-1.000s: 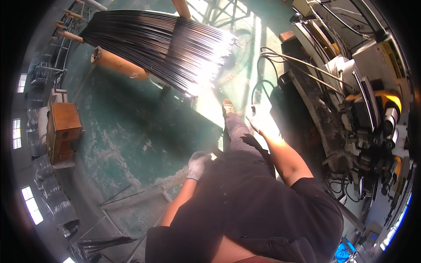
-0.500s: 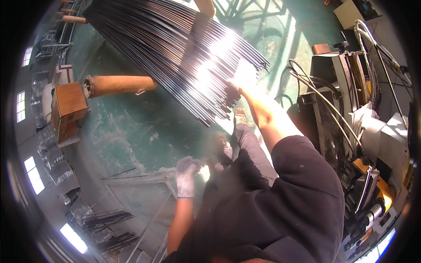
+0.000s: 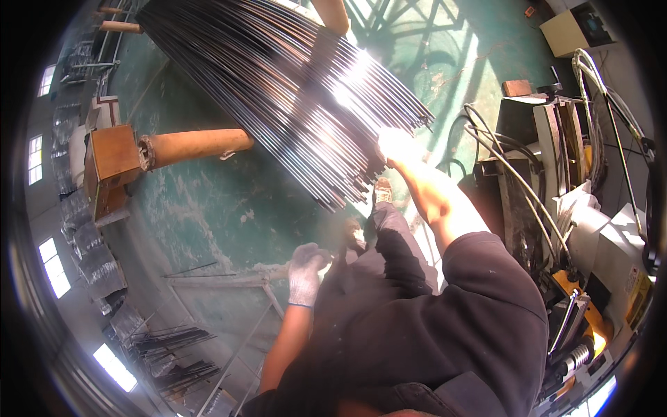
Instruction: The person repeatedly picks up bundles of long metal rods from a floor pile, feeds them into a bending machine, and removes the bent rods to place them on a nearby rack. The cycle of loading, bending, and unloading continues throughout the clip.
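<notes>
A broad bundle of long, dark metal rods [image 3: 274,104] slopes from the far left toward me, its near ends uneven and glaring in the sun. My right hand [image 3: 398,146], in a pale glove, reaches to the right side of the rod ends and seems to touch them. Glare washes out its fingers, so their grip does not show. Low and left of my legs is my left hand [image 3: 308,266], in a white knit glove, apart from the rods. Its fingers are curled closed; anything inside them is hidden.
An orange post [image 3: 198,144] juts toward the bundle's left side from an orange-brown block [image 3: 114,154]; another orange post [image 3: 331,14] stands beyond. At right are machinery with looped cables [image 3: 517,163] and a brick [image 3: 516,88]. More rods [image 3: 174,340] lie lower left, near a metal frame [image 3: 222,280].
The view has shifted slightly. My right hand has come a little down and right along the rod ends. My left hand has moved slightly up and right, still curled.
</notes>
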The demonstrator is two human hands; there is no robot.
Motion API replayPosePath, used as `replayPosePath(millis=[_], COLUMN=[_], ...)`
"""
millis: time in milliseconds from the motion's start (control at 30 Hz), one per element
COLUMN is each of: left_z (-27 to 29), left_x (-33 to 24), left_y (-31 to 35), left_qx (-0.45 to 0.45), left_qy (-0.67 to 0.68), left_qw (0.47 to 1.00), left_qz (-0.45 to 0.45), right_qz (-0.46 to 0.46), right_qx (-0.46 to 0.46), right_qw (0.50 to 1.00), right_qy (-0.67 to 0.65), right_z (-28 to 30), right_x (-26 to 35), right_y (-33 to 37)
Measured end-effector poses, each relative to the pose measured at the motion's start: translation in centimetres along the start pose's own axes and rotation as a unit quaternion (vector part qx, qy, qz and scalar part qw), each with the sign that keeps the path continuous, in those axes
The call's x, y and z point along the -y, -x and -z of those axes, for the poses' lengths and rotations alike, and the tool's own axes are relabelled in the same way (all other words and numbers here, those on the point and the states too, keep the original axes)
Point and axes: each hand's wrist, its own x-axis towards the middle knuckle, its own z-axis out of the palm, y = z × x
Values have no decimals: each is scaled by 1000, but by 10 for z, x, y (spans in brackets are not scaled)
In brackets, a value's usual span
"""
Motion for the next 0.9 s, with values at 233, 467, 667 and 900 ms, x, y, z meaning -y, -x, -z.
replayPosePath(millis=[233,467,667,900], left_z=[12,13,33,64], left_x=[-27,4,-30,-36], left_y=[-29,-26,-50,-48], left_qx=[0,95,101,92], left_qy=[-2,-45,-34,24], left_qw=[999,994,990,991], left_qz=[-53,-29,-88,-89], right_qz=[84,126,195,169], right_qx=[-43,-10,-79,-9], right_qw=[996,979,975,985], right_qy=[6,159,74,-40], right_z=[-16,58,15,29], right_x=[-23,46,32,51], right_y=[-12,27,16,27])
